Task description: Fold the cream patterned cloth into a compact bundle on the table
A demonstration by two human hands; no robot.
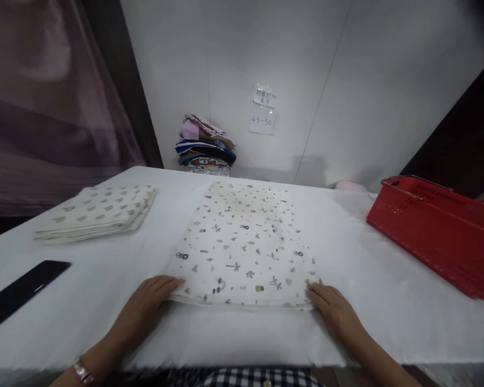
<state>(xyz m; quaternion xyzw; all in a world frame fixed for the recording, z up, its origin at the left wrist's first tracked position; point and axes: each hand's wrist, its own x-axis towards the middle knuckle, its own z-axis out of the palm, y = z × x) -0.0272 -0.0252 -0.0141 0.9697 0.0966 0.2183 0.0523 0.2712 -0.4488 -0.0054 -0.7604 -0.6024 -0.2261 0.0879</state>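
A white cloth (246,252) printed with small plants and figures lies folded and flat on the table in front of me. Its near edge shows more than one layer. My left hand (155,295) grips the near left corner, fingers closed over the edge and thumb mostly hidden. At the near right corner, my right hand (333,306) holds the edge in the same way, with fingertips on top of the fabric. To the left rests a second folded cloth (99,212), cream with a grey leaf-like print.
A red plastic basket (435,236) with a metal handle stands on the right. A dark flat object (22,290) lies at the left on the white-covered table (371,258). Behind the far edge rises a stack of folded fabrics (205,148), beside wall-mounted paper signs (262,121).
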